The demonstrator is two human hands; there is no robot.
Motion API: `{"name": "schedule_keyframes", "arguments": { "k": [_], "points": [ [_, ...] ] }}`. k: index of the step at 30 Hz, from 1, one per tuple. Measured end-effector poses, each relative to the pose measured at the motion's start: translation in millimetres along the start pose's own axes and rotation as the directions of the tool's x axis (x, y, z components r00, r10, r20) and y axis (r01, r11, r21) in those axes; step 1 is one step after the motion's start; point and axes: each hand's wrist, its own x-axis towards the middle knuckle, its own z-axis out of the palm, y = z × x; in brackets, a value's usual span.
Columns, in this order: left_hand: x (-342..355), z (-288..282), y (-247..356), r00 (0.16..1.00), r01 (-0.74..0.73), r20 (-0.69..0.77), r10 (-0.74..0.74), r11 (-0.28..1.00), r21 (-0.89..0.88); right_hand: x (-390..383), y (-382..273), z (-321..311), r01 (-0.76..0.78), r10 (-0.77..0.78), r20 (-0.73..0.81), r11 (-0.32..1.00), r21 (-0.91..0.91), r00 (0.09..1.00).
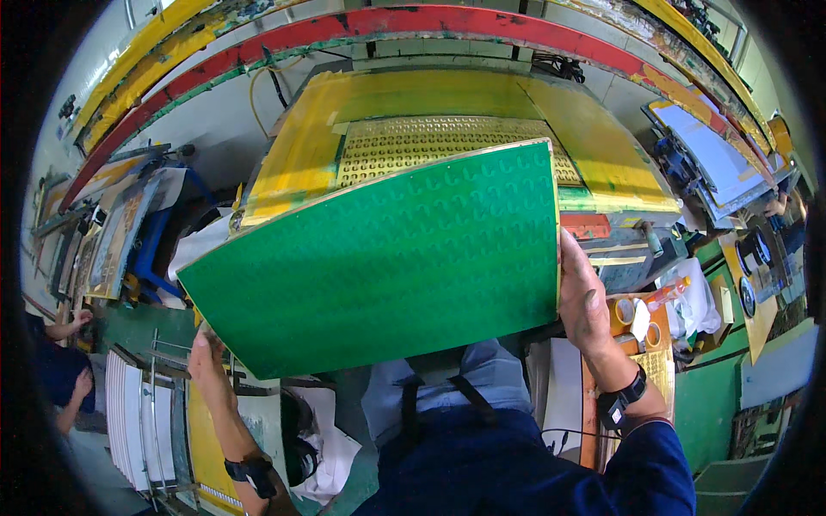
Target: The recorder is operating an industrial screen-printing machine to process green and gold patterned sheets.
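Observation:
A large green board (379,267) with rows of faint small curved marks and a pale rim is held tilted before me. My left hand (209,365) grips its lower-left edge, fingertips mostly behind it. My right hand (582,292) grips its right edge, thumb showing and other fingers partly hidden. Behind the board, a yellow-stained printing bed (292,129) carries a plate (439,129) with rows of small cut shapes, partly covered by the board.
A red frame bar (404,21) arches overhead. A co-worker (60,378) is at far left near a metal rack (138,413). Stacked screens (112,241) lean at left. Tape rolls (622,310) and a bottle (667,292) sit at right, below a pale board (705,155).

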Motion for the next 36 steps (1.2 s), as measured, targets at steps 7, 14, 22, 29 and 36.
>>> {"name": "schedule_keyframes", "arguments": {
  "k": [7,14,22,29,36],
  "points": [
    [-8,-6,28,0.999,0.039,-0.003,-0.039,0.999,-0.004,6,-25,-5,0.142,-0.154,0.04,0.738,-0.659,0.987],
    [-4,10,29,0.979,-0.171,-0.146,0.141,0.961,-0.219,-4,-22,-15,0.11,-0.282,-0.05,0.523,-0.845,0.958],
    [6,25,26,0.98,0.025,0.156,0.124,0.699,-0.715,6,1,-15,-0.107,0.112,-0.183,0.994,0.039,0.977],
    [11,29,19,0.937,0.047,0.249,0.244,0.62,-0.784,5,2,-19,-0.268,0.32,-0.102,0.9,0.345,0.942],
    [7,33,23,0.963,-0.075,0.17,0.207,0.818,-0.571,8,1,-11,-0.283,0.428,-0.136,0.771,0.57,0.894]
  ]
}}
